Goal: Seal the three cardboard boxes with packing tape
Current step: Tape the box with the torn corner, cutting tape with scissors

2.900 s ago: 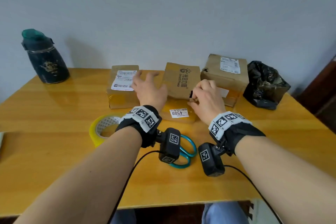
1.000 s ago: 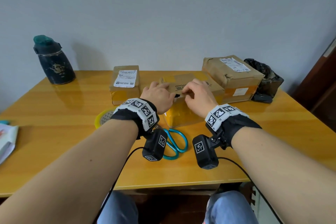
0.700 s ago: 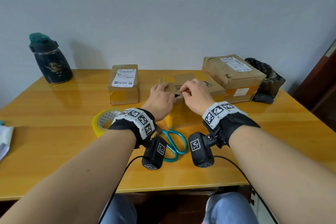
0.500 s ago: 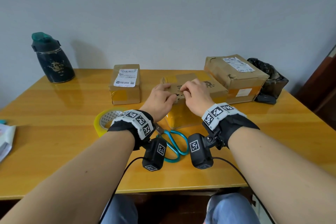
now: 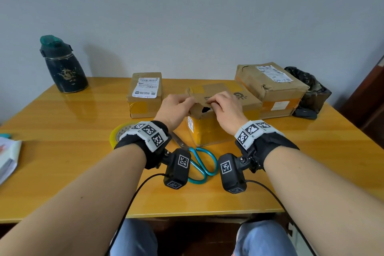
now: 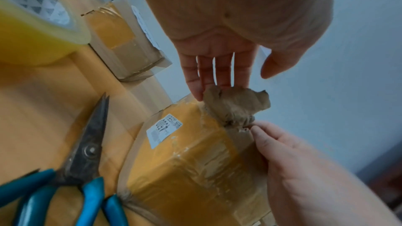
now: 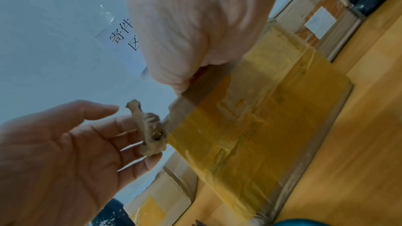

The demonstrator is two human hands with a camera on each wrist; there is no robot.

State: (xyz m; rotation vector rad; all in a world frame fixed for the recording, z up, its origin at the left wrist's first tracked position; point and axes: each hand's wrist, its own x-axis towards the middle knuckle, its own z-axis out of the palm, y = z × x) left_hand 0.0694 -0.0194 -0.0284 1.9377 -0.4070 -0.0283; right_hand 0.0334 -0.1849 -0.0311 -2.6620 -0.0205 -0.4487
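Observation:
The middle cardboard box point(image 5: 228, 122), wrapped in yellow tape, stands in front of me with a torn flap point(image 5: 196, 110) sticking up at its near left corner and a dark hole beside it. My left hand point(image 5: 176, 108) touches the flap point(image 6: 237, 104) with straight fingers point(image 6: 217, 75), thumb apart. My right hand point(image 5: 225, 107) curls over the box's top edge point(image 7: 206, 82) right of the tear. A small labelled box point(image 5: 145, 93) stands at the back left and a large dented box point(image 5: 270, 89) at the back right. The yellow tape roll point(image 5: 116, 135) lies behind my left wrist.
Blue-handled scissors point(image 5: 199, 162) lie between my wrists, blades pointing at the middle box. A dark bottle point(image 5: 62, 66) stands at the far left, a black bag point(image 5: 307, 89) behind the large box, papers point(image 5: 8, 158) at the left edge. A wall bounds the wooden table point(image 5: 62, 172).
The middle box, earlier propped up with its printed face toward me, now lies flat. Both hands stay at its near corner, and the torn flap stands higher with the hole showing.

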